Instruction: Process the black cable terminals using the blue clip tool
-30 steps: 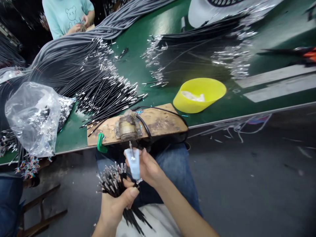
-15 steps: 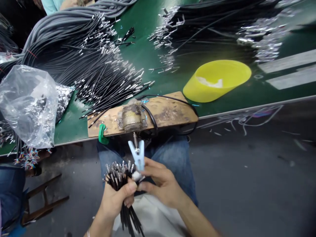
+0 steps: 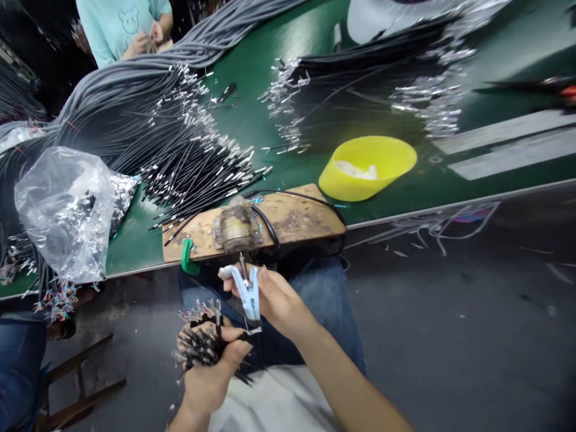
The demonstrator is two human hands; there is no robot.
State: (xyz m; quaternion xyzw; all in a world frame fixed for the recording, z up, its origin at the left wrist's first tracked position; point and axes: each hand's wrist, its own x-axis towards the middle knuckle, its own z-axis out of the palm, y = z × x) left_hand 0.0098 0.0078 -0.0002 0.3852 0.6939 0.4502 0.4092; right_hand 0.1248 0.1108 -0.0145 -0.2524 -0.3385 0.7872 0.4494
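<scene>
My left hand [image 3: 207,377] is closed around a bundle of black cables [image 3: 198,347] with stripped silver ends pointing up. One cable end reaches from the thumb and fingers to the lower tip of a light blue clothespin [image 3: 249,295]. My right hand [image 3: 279,301] pinches the clothespin's two upper arms, and white wrapping covers one fingertip. The clothespin sits on the metal shaft of a small motor [image 3: 237,227], just below the bench edge. That motor is fixed to a wooden board [image 3: 297,219] with a black lead looping over it.
A green clamp [image 3: 189,257] grips the board's left end. Piled cables [image 3: 198,174], a clear plastic bag [image 3: 67,210] and a yellow cup [image 3: 369,168] lie on the green bench [image 3: 249,114]. Across it, a person in a light blue shirt [image 3: 123,27] works. A wooden stool [image 3: 81,372] stands lower left.
My right hand has moved up from the clothespin's lower end to its upper arms. My left hand has tilted the bundle, and a cable end now meets the clothespin's tip. The view has shifted.
</scene>
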